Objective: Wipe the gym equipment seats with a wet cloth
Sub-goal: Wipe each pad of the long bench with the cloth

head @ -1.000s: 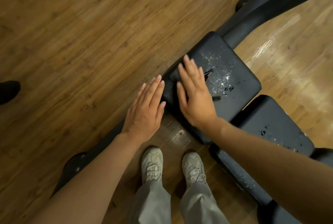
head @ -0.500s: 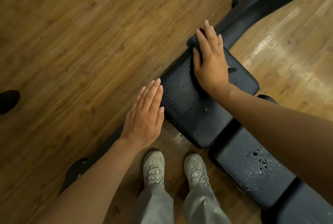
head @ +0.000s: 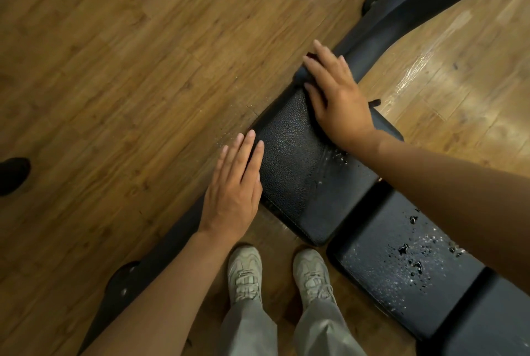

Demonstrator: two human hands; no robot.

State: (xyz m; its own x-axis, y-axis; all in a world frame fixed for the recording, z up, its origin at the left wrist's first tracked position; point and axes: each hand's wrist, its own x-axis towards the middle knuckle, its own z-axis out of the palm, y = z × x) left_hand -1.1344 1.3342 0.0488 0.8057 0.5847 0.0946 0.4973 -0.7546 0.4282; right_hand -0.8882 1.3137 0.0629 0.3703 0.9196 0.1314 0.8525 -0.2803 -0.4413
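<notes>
Step in hand: while the right hand [head: 341, 100] lies flat at the far end of the black pebble-grain padded seat [head: 295, 160], the wiping stroke looks to be at its outer limit, toward 1 o'clock.
Cloth: a dark, bunched wet cloth [head: 301, 74] peeps out under the fingertips at the seat's far edge; most of it is hidden by the palm.
Right hand pose: fingers straight and slightly spread, pressing down on the cloth, forearm reaching in from 4 o'clock.
Left hand [head: 235, 186] pose: flat, fingers straight and together, at the seat's 9 o'clock edge; whether it rests on the pad or hovers beside it I cannot tell. It holds nothing.
Seat state: the near half looks wiped, with a few droplets left by the right wrist.
Next pad: the second black padded section [head: 401, 275], at 5 o'clock, carries many water beads [head: 413, 266] and seems untouched.
Next move, as a judgement: draw the cloth back with even pressure, then shift to the beaded pad.
Floor: brown wood-plank floor [head: 129, 69] under grey-white trainers [head: 245, 272].
</notes>
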